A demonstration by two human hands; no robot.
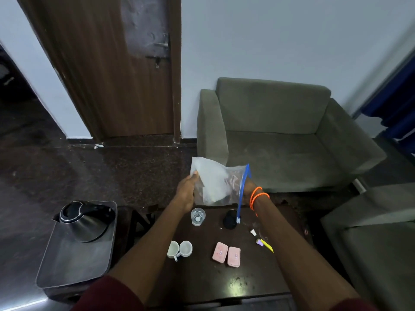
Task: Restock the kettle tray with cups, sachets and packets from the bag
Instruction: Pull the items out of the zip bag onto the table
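Observation:
I hold a clear zip bag (pixel 215 182) with a blue seal strip above the far side of the dark table (pixel 247 281). My left hand (pixel 186 191) grips its left edge; my right hand (pixel 247 187), with orange bead bracelets on the wrist, is at the bag's mouth, partly hidden behind it. White and pinkish contents show dimly inside. On the table lie two white cups (pixel 179 249) on their sides, two pink packets (pixel 226 254), and small yellow and purple sachets (pixel 265 244). The grey kettle tray (pixel 74 268) holds a steel kettle (pixel 86 221) at the left.
A glass (pixel 197 216) and a black round object (pixel 230 219) stand on the table under the bag, with a small white cap (pixel 253 232) nearby. A grey armchair (pixel 280 133) stands behind the table, another seat (pixel 370 243) at the right, a wooden door (pixel 125 63) at the back.

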